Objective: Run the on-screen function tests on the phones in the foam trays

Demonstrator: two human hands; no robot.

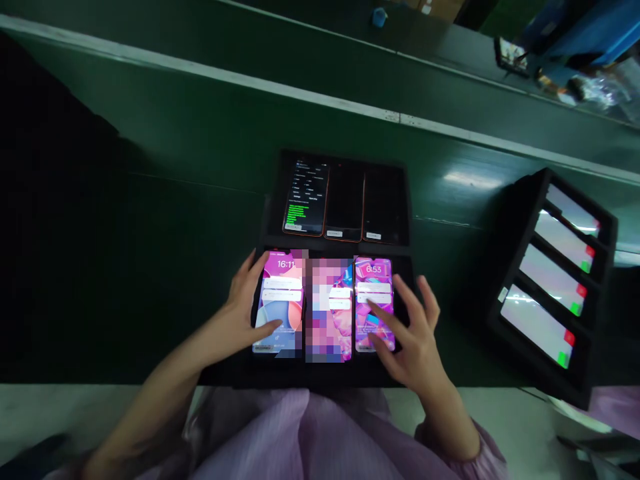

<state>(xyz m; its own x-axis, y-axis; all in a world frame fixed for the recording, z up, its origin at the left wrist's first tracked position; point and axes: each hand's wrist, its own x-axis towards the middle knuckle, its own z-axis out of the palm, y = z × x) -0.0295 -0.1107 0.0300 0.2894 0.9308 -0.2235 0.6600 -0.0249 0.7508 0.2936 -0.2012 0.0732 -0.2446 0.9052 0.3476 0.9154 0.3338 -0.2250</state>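
Observation:
Three smartphones with lit screens lie side by side in a black tray (pixel 413 251) in front of me. My left hand (pixel 245 307) is beside the left phone (pixel 283 307), fingers along its upper left edge and thumb stretched over the lower screen. The middle phone (pixel 341 327) lies between my hands, partly blurred out by blocks. Over the right phone (pixel 367 313) my right hand (pixel 413 340) spreads its fingers; the index fingertip is at the screen, and whether it touches I cannot tell. Neither hand grips a phone.
Behind, another black tray section holds three phones, the left one (pixel 306 197) showing green text, the others dark. At right stands a tilted black tray (pixel 537 173) with several white-lit phones. The green table (pixel 200 147) has a pale strip (pixel 250 85). A blue object (pixel 379 17) lies farther back.

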